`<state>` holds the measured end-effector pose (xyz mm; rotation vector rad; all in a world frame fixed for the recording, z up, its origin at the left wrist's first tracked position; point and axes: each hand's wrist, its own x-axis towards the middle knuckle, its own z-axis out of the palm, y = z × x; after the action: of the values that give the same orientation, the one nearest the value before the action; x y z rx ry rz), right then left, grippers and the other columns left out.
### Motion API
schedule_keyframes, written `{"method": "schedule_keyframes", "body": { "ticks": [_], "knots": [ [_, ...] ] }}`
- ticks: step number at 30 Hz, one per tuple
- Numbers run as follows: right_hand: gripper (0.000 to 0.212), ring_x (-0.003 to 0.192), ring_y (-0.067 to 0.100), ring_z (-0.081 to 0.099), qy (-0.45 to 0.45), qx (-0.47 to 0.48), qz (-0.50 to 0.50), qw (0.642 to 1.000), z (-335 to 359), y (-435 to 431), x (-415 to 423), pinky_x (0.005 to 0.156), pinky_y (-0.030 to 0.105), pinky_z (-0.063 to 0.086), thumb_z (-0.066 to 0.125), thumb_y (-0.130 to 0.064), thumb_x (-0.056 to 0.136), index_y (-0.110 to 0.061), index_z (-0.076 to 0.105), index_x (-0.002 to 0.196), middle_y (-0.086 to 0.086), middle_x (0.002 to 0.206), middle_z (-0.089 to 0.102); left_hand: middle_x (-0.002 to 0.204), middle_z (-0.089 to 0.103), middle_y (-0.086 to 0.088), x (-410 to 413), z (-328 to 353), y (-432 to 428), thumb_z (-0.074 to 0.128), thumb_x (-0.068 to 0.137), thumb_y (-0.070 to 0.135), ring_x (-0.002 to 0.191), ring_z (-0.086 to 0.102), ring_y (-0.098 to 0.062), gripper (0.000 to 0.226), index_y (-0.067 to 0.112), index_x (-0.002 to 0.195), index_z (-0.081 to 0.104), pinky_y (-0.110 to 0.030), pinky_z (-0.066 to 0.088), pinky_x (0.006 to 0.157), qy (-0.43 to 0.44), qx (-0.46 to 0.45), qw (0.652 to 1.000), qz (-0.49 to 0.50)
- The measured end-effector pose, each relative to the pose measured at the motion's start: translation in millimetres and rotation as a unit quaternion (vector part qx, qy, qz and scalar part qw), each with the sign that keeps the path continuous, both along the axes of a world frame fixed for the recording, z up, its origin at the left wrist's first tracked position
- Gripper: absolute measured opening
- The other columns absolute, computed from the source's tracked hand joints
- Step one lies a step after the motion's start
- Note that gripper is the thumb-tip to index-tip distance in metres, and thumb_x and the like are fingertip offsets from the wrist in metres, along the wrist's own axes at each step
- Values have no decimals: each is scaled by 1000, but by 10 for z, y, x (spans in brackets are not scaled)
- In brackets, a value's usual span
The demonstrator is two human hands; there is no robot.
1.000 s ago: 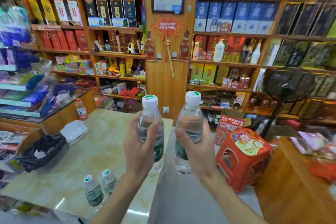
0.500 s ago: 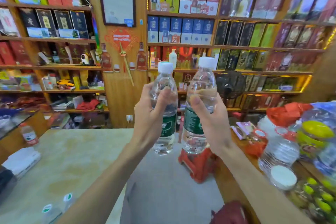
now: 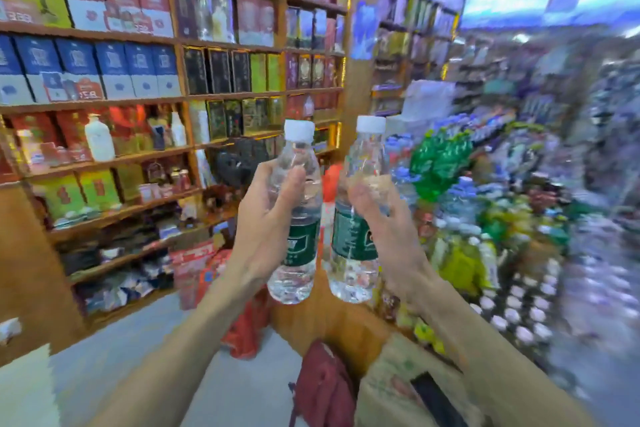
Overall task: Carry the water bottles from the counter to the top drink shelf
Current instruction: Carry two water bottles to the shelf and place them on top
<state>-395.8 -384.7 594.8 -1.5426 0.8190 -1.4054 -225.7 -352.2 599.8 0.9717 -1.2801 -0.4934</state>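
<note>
I hold two clear water bottles upright in front of me, each with a white cap and a dark green label. My left hand (image 3: 265, 218) grips the left water bottle (image 3: 300, 218) around its middle. My right hand (image 3: 384, 222) grips the right water bottle (image 3: 353, 236) the same way. The two bottles stand side by side, almost touching. A drink display (image 3: 446, 163) with green and blue bottles shows blurred beyond them on the right. The counter is out of view except a pale corner (image 3: 20, 388) at the lower left.
Wooden wall shelves (image 3: 104, 100) full of boxed goods fill the left. A red plastic stool (image 3: 242, 329) and a red bag (image 3: 322, 388) sit low ahead beside a wooden counter (image 3: 332, 322). Jars with white lids (image 3: 519, 308) stand at the right. Grey floor lies between.
My view has swung to the right, away from the marble counter and toward the aisle of drinks. Both hands still hold their bottles in front of me.
</note>
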Motion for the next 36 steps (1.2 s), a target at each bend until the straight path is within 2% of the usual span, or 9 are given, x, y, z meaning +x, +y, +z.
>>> {"method": "schedule_keyframes", "body": {
  "ticks": [4,9,12,15,18,20,28,32,36],
  "knots": [
    [91,128,15,70,7,33,-114,993,-7,248,-653,114,46,50,76,-87,69,-22,69,133,-7,130,78,89,76,24,-595,3,-184,58,98,56,84,69,5,32,27,109,65,-12,51,78,12,-16,994,-112],
    [80,121,11,70,-3,50,-269,962,79,826,-1580,112,42,48,77,-83,69,-29,72,129,-6,126,78,113,81,-5,-1594,-26,-234,61,93,66,105,78,-30,39,34,114,69,-57,59,95,35,-5,962,-269],
    [84,122,12,70,1,47,-343,938,146,1191,-2103,118,50,45,75,-86,70,-28,71,130,-8,127,78,92,77,36,-2256,18,-96,59,106,48,91,71,17,7,42,106,62,-14,52,85,29,11,944,-329],
    [92,132,20,67,-22,54,-407,911,246,1547,-2595,118,58,45,75,-90,63,-34,68,135,-8,137,74,65,55,58,-2923,153,227,47,113,24,71,51,41,30,47,95,40,8,38,69,10,29,918,-396],
    [108,137,26,65,-40,41,-453,890,345,1895,-3087,119,61,44,77,-94,58,-33,63,145,-4,143,73,88,69,46,-3569,186,336,53,108,49,91,57,36,5,45,112,55,3,40,86,12,46,891,-451],
    [97,127,19,72,-30,28,-482,875,424,2134,-3396,117,57,48,75,-92,60,-35,67,138,-11,129,80,114,69,38,-4004,214,443,53,97,71,108,57,30,49,37,132,60,-7,41,101,21,9,874,-486],
    [71,100,-11,75,0,7,-537,844,678,2844,-4456,112,39,48,65,-74,78,-22,72,126,-28,100,83,101,68,50,-5411,477,912,50,98,66,98,59,32,43,36,124,64,-1,42,86,21,-6,832,-554],
    [120,139,12,61,5,22,-566,824,762,3102,-4992,122,56,41,64,-102,60,-26,57,153,-12,151,66,94,59,60,-5980,650,1115,48,103,52,94,52,40,19,47,120,56,7,37,80,22,-4,798,-602],
    [132,143,20,57,-9,18,-571,821,880,3334,-5350,124,62,37,69,-103,51,-25,53,157,-3,156,61,130,70,25,-6504,780,1211,49,94,65,115,63,18,56,32,136,65,1,42,88,31,-14,774,-632]
  ]
}}
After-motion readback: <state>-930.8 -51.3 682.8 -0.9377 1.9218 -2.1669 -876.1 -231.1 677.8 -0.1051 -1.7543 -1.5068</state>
